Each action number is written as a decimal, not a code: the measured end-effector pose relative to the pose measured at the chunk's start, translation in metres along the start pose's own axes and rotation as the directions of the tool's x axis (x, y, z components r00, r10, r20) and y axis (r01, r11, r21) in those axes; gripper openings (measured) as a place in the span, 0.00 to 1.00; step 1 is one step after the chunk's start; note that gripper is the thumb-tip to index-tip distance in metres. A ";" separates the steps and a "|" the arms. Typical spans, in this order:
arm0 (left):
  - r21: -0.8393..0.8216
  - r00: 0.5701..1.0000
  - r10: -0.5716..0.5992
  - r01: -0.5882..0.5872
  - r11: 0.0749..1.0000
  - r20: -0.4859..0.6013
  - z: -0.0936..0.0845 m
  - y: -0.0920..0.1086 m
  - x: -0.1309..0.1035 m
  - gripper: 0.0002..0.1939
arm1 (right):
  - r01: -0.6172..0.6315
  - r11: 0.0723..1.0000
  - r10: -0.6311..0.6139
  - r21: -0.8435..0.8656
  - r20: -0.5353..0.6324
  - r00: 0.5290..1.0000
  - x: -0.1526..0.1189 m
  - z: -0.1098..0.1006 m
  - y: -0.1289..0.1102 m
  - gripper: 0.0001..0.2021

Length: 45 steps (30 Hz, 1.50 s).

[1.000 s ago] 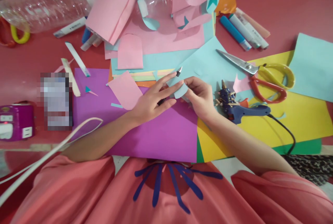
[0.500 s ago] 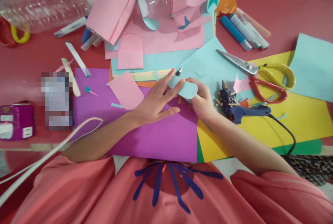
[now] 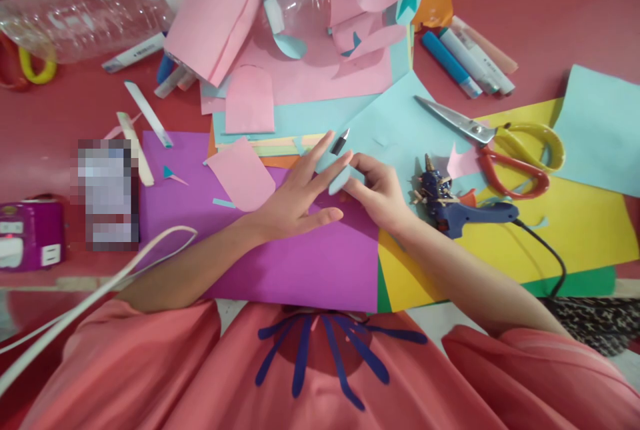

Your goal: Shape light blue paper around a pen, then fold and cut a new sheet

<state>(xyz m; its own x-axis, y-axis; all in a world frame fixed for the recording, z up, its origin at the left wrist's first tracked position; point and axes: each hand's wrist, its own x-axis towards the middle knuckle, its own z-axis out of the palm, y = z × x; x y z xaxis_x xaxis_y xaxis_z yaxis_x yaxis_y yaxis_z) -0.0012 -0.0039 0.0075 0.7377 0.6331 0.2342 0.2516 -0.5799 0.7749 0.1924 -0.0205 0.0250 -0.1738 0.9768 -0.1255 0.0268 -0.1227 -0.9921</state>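
A small light blue paper piece (image 3: 340,179) with a rounded end is between my hands, above the purple sheet (image 3: 300,270). My right hand (image 3: 377,190) pinches it from the right with bent fingers. My left hand (image 3: 305,193) reaches in from the left, its fingers spread and its fingertips near or on the paper. The pen (image 3: 341,142) has a dark grip and silver tip and points up beside the left fingers; the rest of it is hidden. A pink paper cutout (image 3: 243,175) lies left of my left hand.
Scissors (image 3: 480,131) and a blue glue gun (image 3: 470,214) with a black cord lie at the right. Markers (image 3: 453,63), clear bottles (image 3: 95,13) and a pink-wrapped form (image 3: 215,13) are at the back. A white cable (image 3: 100,297) crosses the left front.
The blue paper piece has shifted left and turned, now looking narrower. My right fingers have moved slightly left with it. More of the pen's dark grip shows.
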 end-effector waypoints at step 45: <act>-0.124 0.988 0.087 -0.072 0.990 0.124 0.003 -0.007 0.001 0.45 | 0.126 0.988 -0.136 -0.089 -0.116 0.984 -0.002 0.001 0.004 0.13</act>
<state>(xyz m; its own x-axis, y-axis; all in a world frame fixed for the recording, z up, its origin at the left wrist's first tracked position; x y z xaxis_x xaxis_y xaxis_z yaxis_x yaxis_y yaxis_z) -0.0001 -0.0005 0.0006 0.8289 0.5115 0.2265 0.1183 -0.5560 0.8227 0.1919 -0.0230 0.0210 -0.0600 0.9981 0.0121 0.0924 0.0176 -0.9956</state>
